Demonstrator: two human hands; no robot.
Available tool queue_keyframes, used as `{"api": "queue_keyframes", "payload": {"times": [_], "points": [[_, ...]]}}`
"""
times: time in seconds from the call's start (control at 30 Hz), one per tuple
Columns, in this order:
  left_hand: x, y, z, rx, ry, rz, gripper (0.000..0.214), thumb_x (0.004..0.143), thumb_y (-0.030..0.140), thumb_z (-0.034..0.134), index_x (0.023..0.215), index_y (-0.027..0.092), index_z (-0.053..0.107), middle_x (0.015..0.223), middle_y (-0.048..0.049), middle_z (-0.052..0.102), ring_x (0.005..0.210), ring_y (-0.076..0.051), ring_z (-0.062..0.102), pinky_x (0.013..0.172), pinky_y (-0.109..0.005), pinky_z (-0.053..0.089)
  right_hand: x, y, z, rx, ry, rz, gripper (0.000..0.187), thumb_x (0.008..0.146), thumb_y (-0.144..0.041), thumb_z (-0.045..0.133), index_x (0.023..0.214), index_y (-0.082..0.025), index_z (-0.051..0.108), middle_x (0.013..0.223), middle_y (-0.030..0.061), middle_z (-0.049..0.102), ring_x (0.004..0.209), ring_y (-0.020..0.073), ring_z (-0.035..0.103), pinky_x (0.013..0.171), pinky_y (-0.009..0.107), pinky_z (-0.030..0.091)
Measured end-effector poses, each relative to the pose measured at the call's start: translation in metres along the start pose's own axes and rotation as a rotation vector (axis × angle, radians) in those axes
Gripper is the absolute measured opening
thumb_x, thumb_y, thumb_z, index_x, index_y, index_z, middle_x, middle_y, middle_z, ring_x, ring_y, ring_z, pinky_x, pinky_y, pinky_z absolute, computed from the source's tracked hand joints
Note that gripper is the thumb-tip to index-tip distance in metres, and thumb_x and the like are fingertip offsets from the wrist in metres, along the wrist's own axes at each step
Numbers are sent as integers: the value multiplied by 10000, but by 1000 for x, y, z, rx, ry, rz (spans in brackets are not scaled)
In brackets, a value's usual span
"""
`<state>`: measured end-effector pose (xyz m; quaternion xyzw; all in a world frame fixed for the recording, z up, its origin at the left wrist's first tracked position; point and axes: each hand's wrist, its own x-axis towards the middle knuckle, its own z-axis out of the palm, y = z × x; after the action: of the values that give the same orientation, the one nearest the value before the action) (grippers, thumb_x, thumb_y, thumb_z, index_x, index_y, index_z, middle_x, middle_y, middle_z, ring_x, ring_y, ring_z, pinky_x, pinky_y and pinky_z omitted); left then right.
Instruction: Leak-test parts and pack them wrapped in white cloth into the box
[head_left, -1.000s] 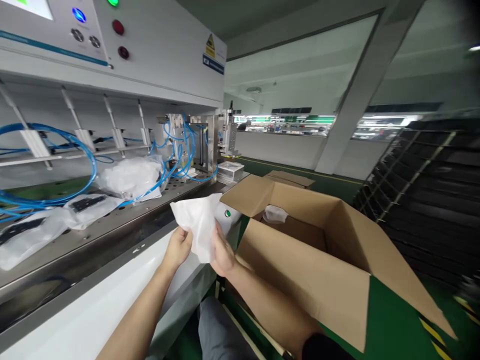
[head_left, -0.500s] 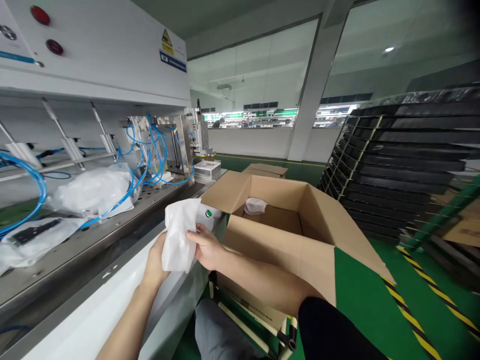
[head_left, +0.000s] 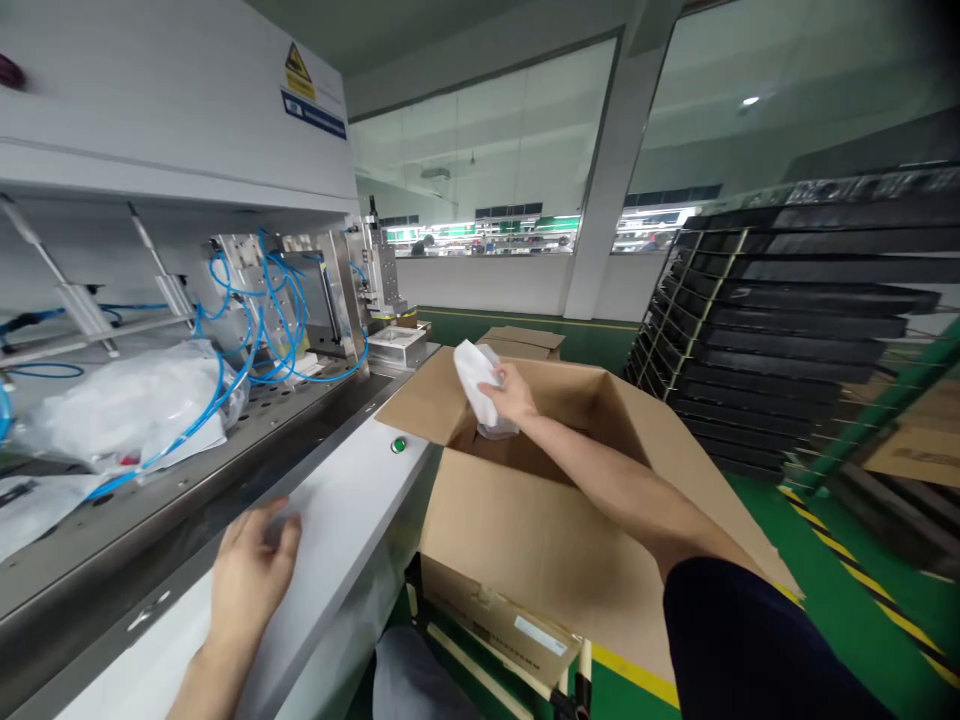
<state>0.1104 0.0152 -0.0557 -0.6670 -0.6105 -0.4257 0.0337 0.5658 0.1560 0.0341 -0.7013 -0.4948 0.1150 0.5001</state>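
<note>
Over the open cardboard box (head_left: pixel 540 520), my right hand (head_left: pixel 514 395) grips a white wrapped packet (head_left: pixel 474 378), thumb on its near face. The wrapping hides what is inside. Behind and below it, part of another white packet (head_left: pixel 499 430) shows at the box's opening. My left hand (head_left: pixel 255 560) is empty, fingers apart and a little bent, above the white front ledge (head_left: pixel 337 500) of the machine bench. A green button (head_left: pixel 398 445) sits on that ledge between my hands.
On the metal bench at left lie a bulky clear plastic bag (head_left: pixel 135 400) and blue air hoses (head_left: pixel 292 300) by metal fixtures. A rack of black trays (head_left: pixel 810 320) stands at right. Another carton (head_left: pixel 521 342) is behind the box, and a cart frame (head_left: pixel 480 660) is below.
My right hand has carried the white packet rightward and away from me, from the bench front to over the box. My left hand has let go of it and moved left.
</note>
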Motion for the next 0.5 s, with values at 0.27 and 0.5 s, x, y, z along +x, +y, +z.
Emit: {"api": "queue_keyframes", "payload": {"times": [0.27,0.5], "points": [[-3,4,6,78,-34,-17,443,952,629,493,1114,269,693,1247,-60,732,984,-308,695,896,-454,556,89,109,-58,-572,-37,343,423,952,-260,726,1324,-80,635,1308,161,689,1179,229,683,1042,422,518],[-10,-6,11,96,-89,-18,400,936,615,506,1100,308,703,1292,-59,727,1205,-357,675,1003,-542,568,128,163,-27,-718,-140,493,207,974,-230,711,1114,-79,725,1157,132,750,1059,208,724,969,406,568]]}}
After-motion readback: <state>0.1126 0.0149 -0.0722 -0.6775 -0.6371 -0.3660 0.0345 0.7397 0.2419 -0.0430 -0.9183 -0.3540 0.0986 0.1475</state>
